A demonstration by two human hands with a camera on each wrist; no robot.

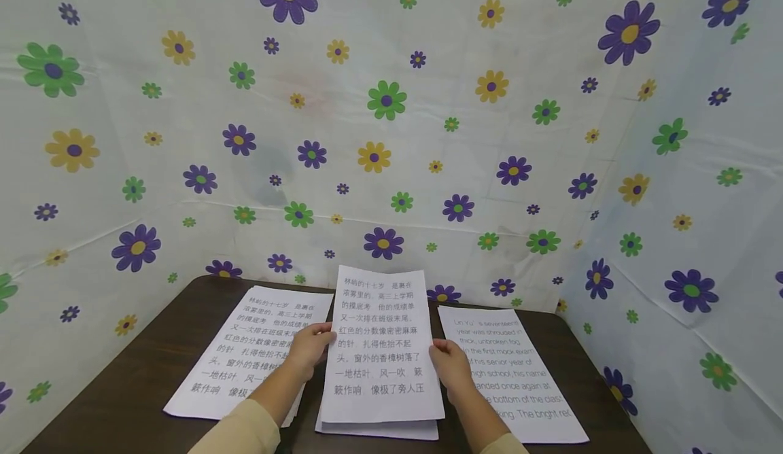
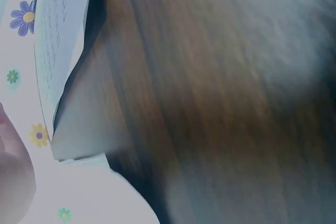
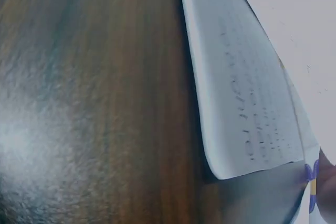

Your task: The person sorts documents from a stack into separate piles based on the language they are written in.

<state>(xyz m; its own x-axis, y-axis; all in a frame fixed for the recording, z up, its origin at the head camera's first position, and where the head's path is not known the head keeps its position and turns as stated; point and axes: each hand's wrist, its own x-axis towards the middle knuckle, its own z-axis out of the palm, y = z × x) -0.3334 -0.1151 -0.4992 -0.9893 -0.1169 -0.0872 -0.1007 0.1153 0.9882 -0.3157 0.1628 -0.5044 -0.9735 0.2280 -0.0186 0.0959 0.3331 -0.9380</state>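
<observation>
A sheet of paper (image 1: 379,365) printed with large Chinese text stands tilted up in the middle of the head view. My left hand (image 1: 310,348) pinches its left edge, and my right hand (image 1: 451,367) grips the right edge. Beneath it, another white sheet (image 1: 379,430) shows along the bottom. In the left wrist view only part of the left hand (image 2: 16,184) appears at the left border. The right wrist view shows a sliver of the right hand (image 3: 328,192) and a printed sheet (image 3: 247,93) below the raised one. Most fingers are hidden behind the paper.
A stack of Chinese-printed sheets (image 1: 214,365) lies to the left, partly behind the left forearm. English-printed paper (image 1: 526,399) lies to the right. All rest on a dark wooden table (image 1: 122,372), enclosed by a white flower-patterned cloth (image 1: 428,189) at the back and sides.
</observation>
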